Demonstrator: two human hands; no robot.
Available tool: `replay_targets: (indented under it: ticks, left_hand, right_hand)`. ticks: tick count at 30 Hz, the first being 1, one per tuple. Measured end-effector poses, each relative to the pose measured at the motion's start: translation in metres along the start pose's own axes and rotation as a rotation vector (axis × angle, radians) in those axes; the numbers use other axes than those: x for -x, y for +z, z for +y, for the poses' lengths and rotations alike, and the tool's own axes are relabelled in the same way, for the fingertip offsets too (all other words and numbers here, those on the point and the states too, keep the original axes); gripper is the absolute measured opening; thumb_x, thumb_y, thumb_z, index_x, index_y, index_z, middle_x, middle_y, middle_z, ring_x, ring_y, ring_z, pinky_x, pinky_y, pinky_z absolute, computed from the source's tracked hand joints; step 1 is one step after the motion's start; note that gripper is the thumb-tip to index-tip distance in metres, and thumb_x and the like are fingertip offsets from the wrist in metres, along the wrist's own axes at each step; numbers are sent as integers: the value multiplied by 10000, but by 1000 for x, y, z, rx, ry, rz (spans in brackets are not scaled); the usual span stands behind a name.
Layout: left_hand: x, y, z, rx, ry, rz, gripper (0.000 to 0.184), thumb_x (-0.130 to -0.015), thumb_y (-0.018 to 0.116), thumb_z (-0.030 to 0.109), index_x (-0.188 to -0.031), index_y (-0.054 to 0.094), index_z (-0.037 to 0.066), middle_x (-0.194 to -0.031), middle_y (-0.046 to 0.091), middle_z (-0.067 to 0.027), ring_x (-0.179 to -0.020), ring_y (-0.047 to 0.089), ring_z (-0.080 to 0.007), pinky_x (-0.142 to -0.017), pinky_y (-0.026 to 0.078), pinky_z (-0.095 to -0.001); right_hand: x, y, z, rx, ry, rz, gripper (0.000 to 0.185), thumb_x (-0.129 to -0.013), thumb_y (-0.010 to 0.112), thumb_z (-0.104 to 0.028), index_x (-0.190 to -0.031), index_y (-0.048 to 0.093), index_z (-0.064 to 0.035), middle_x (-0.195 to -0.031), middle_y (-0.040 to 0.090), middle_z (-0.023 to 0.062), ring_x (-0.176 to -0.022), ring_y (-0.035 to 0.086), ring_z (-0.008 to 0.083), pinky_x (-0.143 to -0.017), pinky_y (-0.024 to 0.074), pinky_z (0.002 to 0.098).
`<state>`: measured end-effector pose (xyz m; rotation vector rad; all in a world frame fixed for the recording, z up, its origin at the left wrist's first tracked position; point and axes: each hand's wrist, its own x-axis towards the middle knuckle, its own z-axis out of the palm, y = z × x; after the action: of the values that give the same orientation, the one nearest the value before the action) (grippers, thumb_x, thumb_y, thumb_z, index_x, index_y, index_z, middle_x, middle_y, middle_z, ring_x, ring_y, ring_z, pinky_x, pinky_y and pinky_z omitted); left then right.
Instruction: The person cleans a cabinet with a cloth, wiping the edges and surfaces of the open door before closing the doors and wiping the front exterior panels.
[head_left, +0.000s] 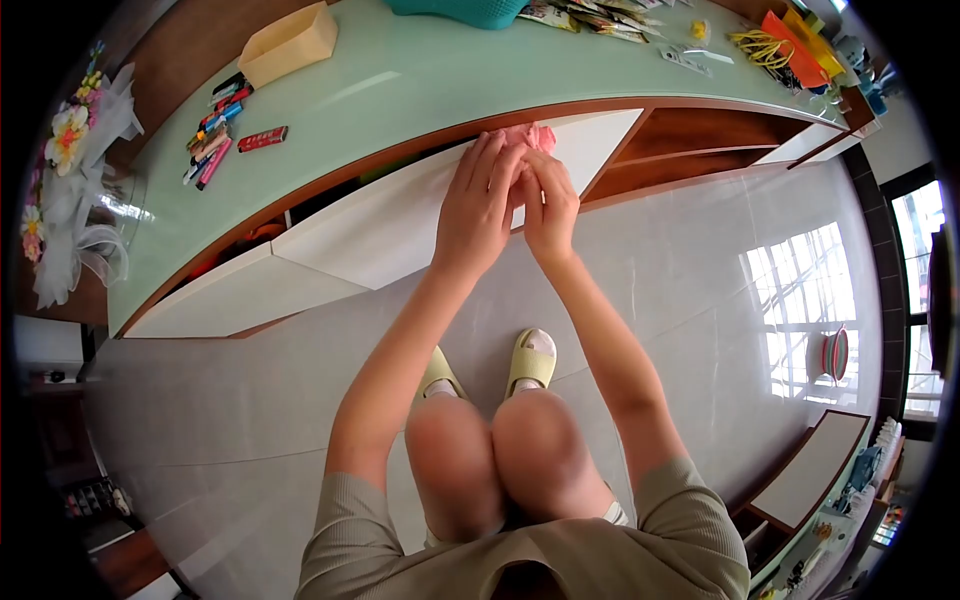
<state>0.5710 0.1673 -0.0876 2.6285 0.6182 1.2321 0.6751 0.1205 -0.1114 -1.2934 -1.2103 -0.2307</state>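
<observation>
A crumpled pink cloth is bunched at the top edge of a white drawer front in the cabinet. My left hand is on its left side, fingers curled over it and against the drawer front. On the other side, my right hand grips the cloth with bent fingers. Both hands touch each other at the fingertips. Much of the cloth is hidden beneath the fingers, so its full shape does not show.
On the pale green glass top lie several pens and markers, a red packet and a cream box. A teal basket and packets stand farther back. Open wooden shelves are at right.
</observation>
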Motion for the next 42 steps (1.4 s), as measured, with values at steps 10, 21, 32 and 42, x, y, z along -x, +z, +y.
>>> replay_targets:
  ticks: [10,21,32,42]
  left_hand:
    - [8,-11,-1,-248,-57,-66,567,-748,662,177,-1256,476,8,-1287,509,-133,-1223,445,-295,-1051,311,-480]
    - [11,-14,5,-275,-60,-133,756,-657,760,202,-1296,429,-29,-1341,455,-147,-1245,424,-304,-1096,254,-492]
    - [3,-4,-1,-394,14,-69,608,-738,665,196,-1293,474,39,-1318,463,-64,-1132,434,-278,-1019,349,-452]
    - [-12,82,25,-148,377,-359,577,-746,598,66,-1305,462,18,-1372,428,-112,-1303,367,-290,-1076,324,-445]
  right_hand:
    - [5,-13,-14,30,68,8,147,-844,548,34,-966,625,4,-960,652,111,-822,591,262,-713,484,326]
    - [22,-36,-29,-42,347,168,134,-925,517,-41,-982,634,-8,-950,641,81,-749,599,153,-598,480,263]
    - [25,-50,29,-206,631,367,218,-959,509,-186,-1067,612,-27,-939,592,32,-790,549,97,-705,433,221]
    - [-48,-50,82,-689,690,795,262,-901,609,-261,-1036,521,-54,-916,564,27,-851,515,96,-711,427,230]
